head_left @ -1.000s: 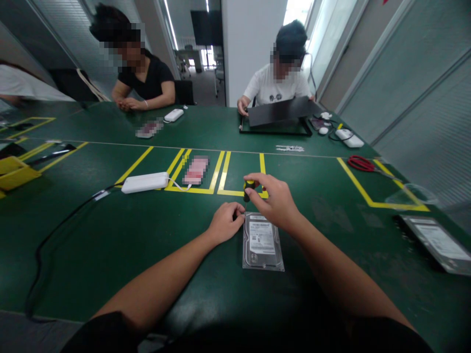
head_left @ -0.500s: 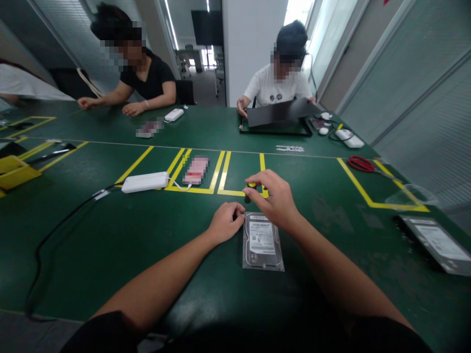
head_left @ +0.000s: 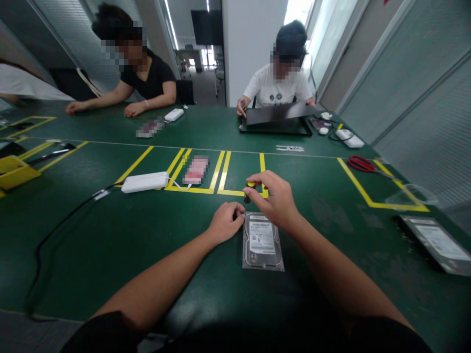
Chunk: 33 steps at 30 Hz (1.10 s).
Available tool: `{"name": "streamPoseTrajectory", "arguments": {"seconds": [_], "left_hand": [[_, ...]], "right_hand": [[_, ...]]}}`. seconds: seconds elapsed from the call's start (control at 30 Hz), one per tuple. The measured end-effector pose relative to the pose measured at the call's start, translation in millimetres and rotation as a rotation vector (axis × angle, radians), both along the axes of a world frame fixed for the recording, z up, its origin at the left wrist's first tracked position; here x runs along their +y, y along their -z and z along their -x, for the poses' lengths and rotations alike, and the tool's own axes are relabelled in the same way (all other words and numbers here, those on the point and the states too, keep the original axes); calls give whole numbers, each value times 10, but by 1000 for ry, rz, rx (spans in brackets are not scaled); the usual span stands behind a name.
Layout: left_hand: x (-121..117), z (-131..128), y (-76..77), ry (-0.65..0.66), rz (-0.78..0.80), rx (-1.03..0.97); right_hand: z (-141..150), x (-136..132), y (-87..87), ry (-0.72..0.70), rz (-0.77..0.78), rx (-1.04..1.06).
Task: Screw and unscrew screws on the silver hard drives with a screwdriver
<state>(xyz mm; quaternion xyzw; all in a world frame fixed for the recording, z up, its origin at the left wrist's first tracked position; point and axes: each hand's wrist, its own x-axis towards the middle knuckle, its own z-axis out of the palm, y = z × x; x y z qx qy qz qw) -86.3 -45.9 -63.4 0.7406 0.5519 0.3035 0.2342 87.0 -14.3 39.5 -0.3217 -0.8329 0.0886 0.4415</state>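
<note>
A silver hard drive [head_left: 262, 240] with a white label lies flat on the green table in front of me. My left hand [head_left: 225, 221] is closed at its far left corner, thumb against the edge and fingertips beside the screwdriver's shaft. Above that corner my right hand [head_left: 274, 198] grips a small screwdriver [head_left: 247, 197] with a yellow and black handle. It stands nearly upright, tip down at the corner; the screw under it is too small to make out.
Another hard drive [head_left: 439, 243] lies at the right, with red-handled scissors [head_left: 362, 164] beyond it. A white power bank [head_left: 145, 182] with a black cable and a pink phone [head_left: 196, 170] are at the left. Across the table, one person holds a dark panel [head_left: 275, 114]; another person [head_left: 147, 78] sits left.
My hands and the hard drive stay in place; the screwdriver's handle has shifted very slightly in my right fingers. The person at the left has reached a hand further left.
</note>
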Motion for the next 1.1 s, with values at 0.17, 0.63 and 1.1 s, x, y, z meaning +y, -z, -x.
{"name": "streamPoseTrajectory", "arguments": {"seconds": [0.17, 0.63, 1.1], "left_hand": [[-7, -5, -29, 1, 6, -5], [-4, 1, -22, 2, 7, 11], [-10, -15, -57, -3, 4, 14]], "right_hand": [[-7, -3, -12, 16, 13, -8], [2, -18, -20, 11, 30, 7], [0, -16, -12, 21, 15, 4]]}}
